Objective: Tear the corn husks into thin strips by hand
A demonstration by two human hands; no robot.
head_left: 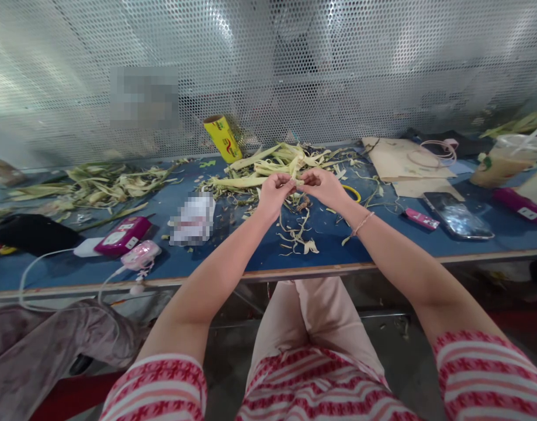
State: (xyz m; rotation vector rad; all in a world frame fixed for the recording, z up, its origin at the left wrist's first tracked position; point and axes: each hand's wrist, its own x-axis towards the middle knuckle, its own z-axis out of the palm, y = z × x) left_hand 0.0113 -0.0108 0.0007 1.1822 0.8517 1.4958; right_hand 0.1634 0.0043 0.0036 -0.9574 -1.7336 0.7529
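Head view: left hand [274, 190] and right hand [323, 184] meet fingertip to fingertip, both pinched shut on a thin husk strip [300, 180] above the blue table [233, 257]; husk pile [272, 166] at twelve o'clock, phone [457, 215] at three

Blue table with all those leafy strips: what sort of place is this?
Probably a handcraft or produce workbench. Dried husk strips lie heaped on the blue table, both hands work a strip, and a perforated metal screen backs the bench.

sleeves: red-and-white striped, short | trousers: pale pink | right wrist: thin cord bracelet [363, 223] (light-coloured)
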